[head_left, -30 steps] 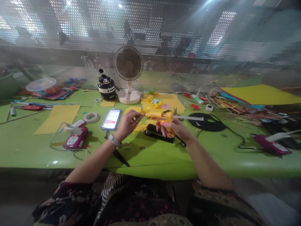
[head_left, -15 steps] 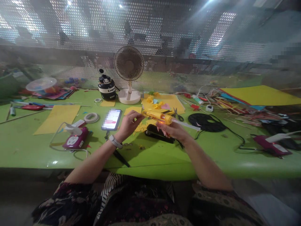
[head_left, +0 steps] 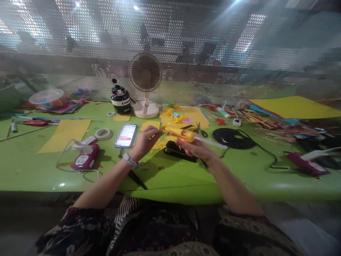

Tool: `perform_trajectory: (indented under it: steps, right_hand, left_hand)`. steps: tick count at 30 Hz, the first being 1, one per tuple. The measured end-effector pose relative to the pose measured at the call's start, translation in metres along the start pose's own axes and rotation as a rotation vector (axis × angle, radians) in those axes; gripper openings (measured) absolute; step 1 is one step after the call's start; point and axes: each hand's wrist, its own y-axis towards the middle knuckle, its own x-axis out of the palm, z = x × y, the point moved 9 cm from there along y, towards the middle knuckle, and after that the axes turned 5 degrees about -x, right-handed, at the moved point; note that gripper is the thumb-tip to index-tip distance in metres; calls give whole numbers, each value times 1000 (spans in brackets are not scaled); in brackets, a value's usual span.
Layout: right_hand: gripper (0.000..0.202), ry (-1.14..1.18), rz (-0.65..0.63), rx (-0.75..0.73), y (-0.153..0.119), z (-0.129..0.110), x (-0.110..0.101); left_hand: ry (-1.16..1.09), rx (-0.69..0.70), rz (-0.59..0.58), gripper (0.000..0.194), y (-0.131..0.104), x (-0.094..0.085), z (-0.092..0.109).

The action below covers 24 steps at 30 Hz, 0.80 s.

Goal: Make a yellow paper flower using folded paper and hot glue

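Note:
My right hand [head_left: 198, 148] is wrapped round a yellow hot glue gun [head_left: 177, 132], whose nozzle points left. A clear glue stick [head_left: 210, 141] juts from its back end, and an orange light glows near the grip. My left hand [head_left: 147, 140] wears a pale wristband and has its fingertips pinched together right at the nozzle. Whatever sits between those fingertips is too small to make out. Below the gun lie yellow paper scraps [head_left: 160, 144] and a long black object [head_left: 179, 152], partly in shadow.
A phone [head_left: 126, 136], a tape roll [head_left: 103, 134] and a purple power socket [head_left: 85, 156] lie left. Behind stand a fan [head_left: 145, 73] and a black bottle [head_left: 121, 101]. Scissors [head_left: 201, 131], a black disc [head_left: 233, 138], sticks and coloured sheets [head_left: 295, 107] spread rightward.
Both hands and the glue gun keep almost the same place. The whole view has shifted very slightly.

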Motion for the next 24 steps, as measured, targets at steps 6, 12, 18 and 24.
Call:
perform_trajectory:
  steps: [6, 12, 18, 24]
  right_hand:
    - [56, -6, 16, 8, -1, 0, -2]
    - [55, -23, 16, 5, -1, 1, -2]
    - [59, -21, 24, 31, -2, 1, -2]
    - [58, -40, 24, 33, -2, 1, -2]
  left_hand:
    - [-7, -1, -9, 14, 0, 0, 0]
    - [-29, -11, -17, 13, 0, 0, 1]
    - [-56, -44, -35, 15, 0, 1, -1]
    - [-64, -31, -32, 12, -1, 1, -1]
